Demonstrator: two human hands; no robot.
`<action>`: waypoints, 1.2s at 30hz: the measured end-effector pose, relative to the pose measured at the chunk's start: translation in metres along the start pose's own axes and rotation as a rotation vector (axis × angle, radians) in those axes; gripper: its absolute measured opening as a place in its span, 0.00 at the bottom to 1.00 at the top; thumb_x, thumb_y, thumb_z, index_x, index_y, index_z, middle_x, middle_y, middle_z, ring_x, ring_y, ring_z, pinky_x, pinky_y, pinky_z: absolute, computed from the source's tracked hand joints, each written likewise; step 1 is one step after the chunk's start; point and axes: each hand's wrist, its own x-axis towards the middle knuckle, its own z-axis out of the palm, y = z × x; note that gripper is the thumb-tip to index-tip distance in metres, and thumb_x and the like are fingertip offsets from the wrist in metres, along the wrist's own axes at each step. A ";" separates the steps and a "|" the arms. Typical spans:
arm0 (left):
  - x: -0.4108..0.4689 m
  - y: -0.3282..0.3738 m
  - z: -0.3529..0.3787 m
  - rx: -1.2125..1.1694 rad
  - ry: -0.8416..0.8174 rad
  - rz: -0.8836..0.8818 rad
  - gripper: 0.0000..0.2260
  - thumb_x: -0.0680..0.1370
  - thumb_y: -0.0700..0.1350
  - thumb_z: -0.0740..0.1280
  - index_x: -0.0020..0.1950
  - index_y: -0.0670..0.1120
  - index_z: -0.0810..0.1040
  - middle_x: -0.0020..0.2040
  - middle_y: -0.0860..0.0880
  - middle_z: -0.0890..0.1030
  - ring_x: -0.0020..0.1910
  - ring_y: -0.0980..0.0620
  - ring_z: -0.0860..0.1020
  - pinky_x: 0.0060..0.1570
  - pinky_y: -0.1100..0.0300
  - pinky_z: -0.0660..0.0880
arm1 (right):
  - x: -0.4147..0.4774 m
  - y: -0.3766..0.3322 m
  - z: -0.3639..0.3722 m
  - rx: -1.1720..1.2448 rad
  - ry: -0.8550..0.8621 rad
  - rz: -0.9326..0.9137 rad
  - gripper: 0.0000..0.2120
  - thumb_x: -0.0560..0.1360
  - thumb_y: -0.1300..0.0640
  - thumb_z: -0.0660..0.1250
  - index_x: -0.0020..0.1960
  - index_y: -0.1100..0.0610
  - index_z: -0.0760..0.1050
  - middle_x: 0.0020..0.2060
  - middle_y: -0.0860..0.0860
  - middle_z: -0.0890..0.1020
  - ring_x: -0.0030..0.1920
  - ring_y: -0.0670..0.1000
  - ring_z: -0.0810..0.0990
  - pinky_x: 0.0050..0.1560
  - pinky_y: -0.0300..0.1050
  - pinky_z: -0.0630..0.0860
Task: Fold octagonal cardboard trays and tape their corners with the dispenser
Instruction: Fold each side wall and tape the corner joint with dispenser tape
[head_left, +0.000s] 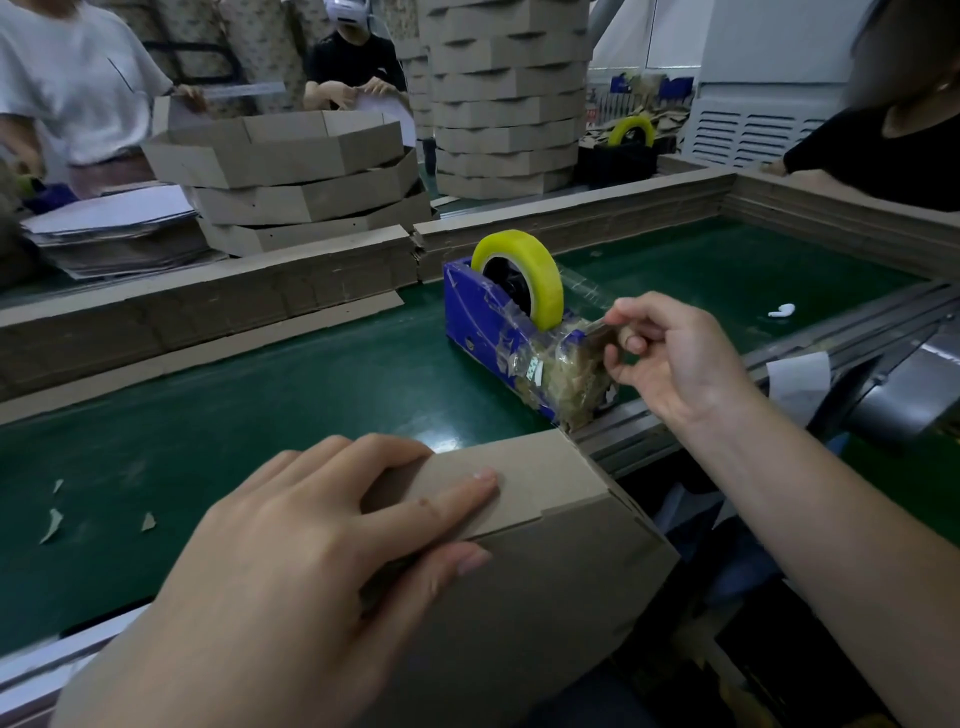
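dim overhead light | soft shadows | glare on green belt (260, 395) | wide-angle edge bending | slight blur

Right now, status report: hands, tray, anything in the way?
Left hand presses corner of folded cardboard tray. Right hand pinches tape at blue dispenser. Nothing between dispenser and tray.
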 end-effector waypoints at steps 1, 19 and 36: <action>0.000 0.000 0.000 0.011 -0.004 -0.003 0.18 0.75 0.62 0.59 0.58 0.61 0.81 0.55 0.56 0.82 0.51 0.49 0.81 0.47 0.50 0.78 | -0.001 0.001 0.000 0.013 0.001 -0.008 0.20 0.73 0.65 0.64 0.23 0.55 0.77 0.21 0.46 0.67 0.24 0.42 0.66 0.36 0.41 0.70; 0.000 0.002 0.001 0.051 0.005 0.019 0.17 0.74 0.60 0.60 0.57 0.59 0.83 0.54 0.55 0.82 0.50 0.49 0.81 0.45 0.50 0.79 | -0.008 0.015 -0.009 0.092 -0.029 -0.147 0.17 0.66 0.66 0.61 0.20 0.54 0.69 0.22 0.48 0.66 0.26 0.45 0.66 0.38 0.42 0.69; -0.001 0.003 0.002 -0.010 0.045 0.031 0.17 0.76 0.62 0.59 0.58 0.61 0.81 0.55 0.55 0.82 0.50 0.49 0.81 0.45 0.49 0.78 | -0.021 0.029 -0.028 -0.183 0.002 -0.297 0.14 0.64 0.64 0.63 0.21 0.54 0.68 0.26 0.47 0.68 0.31 0.46 0.70 0.42 0.46 0.73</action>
